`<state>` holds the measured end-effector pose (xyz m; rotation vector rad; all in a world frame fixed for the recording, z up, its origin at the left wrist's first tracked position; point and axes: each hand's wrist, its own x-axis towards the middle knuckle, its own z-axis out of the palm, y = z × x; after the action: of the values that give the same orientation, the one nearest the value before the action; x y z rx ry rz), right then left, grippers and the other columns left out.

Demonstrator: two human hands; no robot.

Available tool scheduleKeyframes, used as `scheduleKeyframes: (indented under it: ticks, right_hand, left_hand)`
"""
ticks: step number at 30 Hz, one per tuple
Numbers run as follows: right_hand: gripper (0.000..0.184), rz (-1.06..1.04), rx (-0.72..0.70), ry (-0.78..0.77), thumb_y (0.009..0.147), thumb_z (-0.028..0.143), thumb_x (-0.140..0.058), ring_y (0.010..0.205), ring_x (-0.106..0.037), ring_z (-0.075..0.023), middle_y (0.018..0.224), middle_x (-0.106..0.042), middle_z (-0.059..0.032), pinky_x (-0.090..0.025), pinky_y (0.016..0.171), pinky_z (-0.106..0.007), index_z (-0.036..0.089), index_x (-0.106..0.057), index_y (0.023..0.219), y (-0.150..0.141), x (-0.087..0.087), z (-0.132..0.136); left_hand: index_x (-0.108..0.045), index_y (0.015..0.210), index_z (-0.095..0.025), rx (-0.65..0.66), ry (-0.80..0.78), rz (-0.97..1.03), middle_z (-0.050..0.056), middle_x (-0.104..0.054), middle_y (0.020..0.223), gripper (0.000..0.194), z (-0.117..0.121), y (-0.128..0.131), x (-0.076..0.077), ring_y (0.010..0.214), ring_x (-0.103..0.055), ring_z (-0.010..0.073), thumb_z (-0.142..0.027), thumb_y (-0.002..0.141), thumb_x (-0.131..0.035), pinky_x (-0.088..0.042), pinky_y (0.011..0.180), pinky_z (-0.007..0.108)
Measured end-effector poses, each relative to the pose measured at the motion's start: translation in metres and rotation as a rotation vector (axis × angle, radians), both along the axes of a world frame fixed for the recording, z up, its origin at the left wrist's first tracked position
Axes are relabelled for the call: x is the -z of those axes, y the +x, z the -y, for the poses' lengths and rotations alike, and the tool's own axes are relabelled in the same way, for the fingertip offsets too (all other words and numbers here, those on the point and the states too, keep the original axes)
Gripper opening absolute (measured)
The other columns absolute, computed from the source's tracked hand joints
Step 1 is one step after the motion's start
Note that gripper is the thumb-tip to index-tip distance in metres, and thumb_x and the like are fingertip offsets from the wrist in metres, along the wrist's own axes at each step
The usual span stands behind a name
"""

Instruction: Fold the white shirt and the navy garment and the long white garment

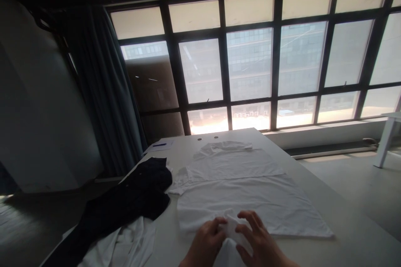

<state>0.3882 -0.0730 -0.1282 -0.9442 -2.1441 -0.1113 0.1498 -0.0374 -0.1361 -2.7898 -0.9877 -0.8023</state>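
A white shirt [238, 194] lies spread on the white table, its collar end toward the window. At its near edge my left hand [206, 240] has curled fingers closed on a raised bit of white cloth [231, 223]. My right hand [260, 240] is just to the right, its fingers bent but apart, thumb spread, resting against the same cloth. More white fabric [228, 252] shows below, between the wrists. Whether it belongs to the spread shirt, I cannot tell.
On the table's left side lie a dark garment [138, 190] and a crumpled white cloth [125, 246]. A pen [159, 144] rests on paper at the far left corner of the table [313, 200]. A blue curtain [100, 91] hangs beside the windows. Another white table [387, 133] stands far right.
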Motion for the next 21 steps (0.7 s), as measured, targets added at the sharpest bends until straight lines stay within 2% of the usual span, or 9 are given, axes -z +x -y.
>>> scheduleKeyframes:
  ticks: [3,5,7,9,11,15,17,18,21]
  right_hand:
    - [0.039,0.141,-0.025,0.155,0.083,0.036,-0.075,0.110,-0.058,-0.0265,0.122,-0.061,-0.0069,-0.052,0.093,-0.039,0.032,-0.060,0.119,-0.009,0.008,0.001]
    - [0.042,0.208,0.013,0.284,0.086,0.033,-0.073,0.113,-0.057,-0.0266,0.124,-0.063,-0.0045,-0.050,0.096,-0.040,0.039,-0.059,0.126,-0.017,0.021,-0.001]
    - [0.045,0.241,0.050,0.345,0.088,0.035,-0.071,0.114,-0.056,-0.0276,0.128,-0.064,-0.0049,-0.049,0.095,-0.040,0.041,-0.057,0.130,-0.022,0.033,-0.003]
    - [0.040,0.245,0.055,0.310,0.088,0.040,-0.071,0.106,-0.059,-0.0263,0.126,-0.065,-0.0063,-0.050,0.088,-0.035,0.037,-0.060,0.127,-0.023,0.042,-0.006]
    - [0.034,0.226,0.026,0.239,0.087,0.043,-0.070,0.093,-0.060,-0.0230,0.112,-0.070,-0.0056,-0.050,0.081,-0.031,0.031,-0.063,0.118,-0.021,0.047,-0.010]
    - [0.011,0.174,-0.095,0.171,0.097,0.035,-0.059,0.073,-0.058,-0.0154,0.077,-0.065,0.0008,-0.046,0.071,-0.023,0.026,-0.063,0.095,-0.019,0.053,-0.017]
    - [0.025,0.139,-0.246,0.091,0.104,0.035,-0.045,0.067,-0.055,-0.0120,0.073,-0.063,0.0018,-0.043,0.067,-0.020,0.025,-0.061,0.088,-0.022,0.051,-0.018]
    - [0.032,0.110,-0.325,-0.010,0.106,0.038,-0.039,0.066,-0.054,-0.0109,0.074,-0.063,0.0016,-0.041,0.064,-0.020,0.024,-0.060,0.086,-0.024,0.049,-0.017]
    - [0.040,-0.030,-0.500,-0.511,0.102,0.051,-0.039,0.061,-0.049,-0.0092,0.072,-0.058,0.0019,-0.037,0.056,-0.018,0.023,-0.060,0.083,-0.034,0.028,-0.007]
  left_hand:
    - [-0.063,0.083,-0.022,-0.099,0.066,0.100,0.007,-0.072,0.108,0.032,-0.005,-0.006,0.001,0.074,-0.069,0.0131,-0.011,0.097,-0.037,-0.056,0.067,0.022]
    - [-0.060,0.079,-0.021,-0.108,0.057,0.135,0.007,-0.070,0.105,0.032,-0.007,-0.010,0.001,0.065,-0.066,0.0102,-0.010,0.096,-0.036,-0.054,0.062,0.019]
    - [-0.060,0.080,-0.022,-0.075,0.022,0.135,0.006,-0.069,0.104,0.027,-0.006,-0.013,-0.001,0.062,-0.064,0.0090,-0.012,0.096,-0.041,-0.053,0.061,0.019]
    - [-0.061,0.085,-0.023,-0.036,-0.029,0.130,0.005,-0.069,0.106,0.018,-0.004,-0.016,-0.007,0.063,-0.064,0.0092,-0.016,0.095,-0.049,-0.055,0.064,0.020]
    - [-0.063,0.096,-0.026,-0.018,-0.074,0.133,0.006,-0.068,0.112,0.009,-0.002,-0.022,-0.016,0.075,-0.068,0.0130,-0.020,0.092,-0.058,-0.058,0.072,0.024]
    - [-0.061,0.117,-0.028,-0.025,-0.116,0.150,0.008,-0.067,0.115,0.029,-0.004,-0.042,-0.033,0.101,-0.069,0.0226,-0.032,0.088,-0.068,-0.059,0.087,0.033]
    - [-0.062,0.114,-0.028,-0.056,-0.133,0.181,0.008,-0.068,0.111,0.022,-0.009,-0.057,-0.038,0.098,-0.068,0.0214,-0.033,0.093,-0.063,-0.058,0.086,0.032]
    - [-0.063,0.111,-0.027,-0.086,-0.145,0.211,0.007,-0.068,0.108,0.017,-0.012,-0.065,-0.038,0.093,-0.068,0.0201,-0.033,0.095,-0.059,-0.058,0.083,0.030]
    - [-0.065,0.096,-0.026,-0.236,-0.204,0.356,0.004,-0.067,0.090,0.020,-0.024,-0.089,-0.033,0.076,-0.065,0.0170,-0.039,0.100,-0.050,-0.055,0.068,0.024]
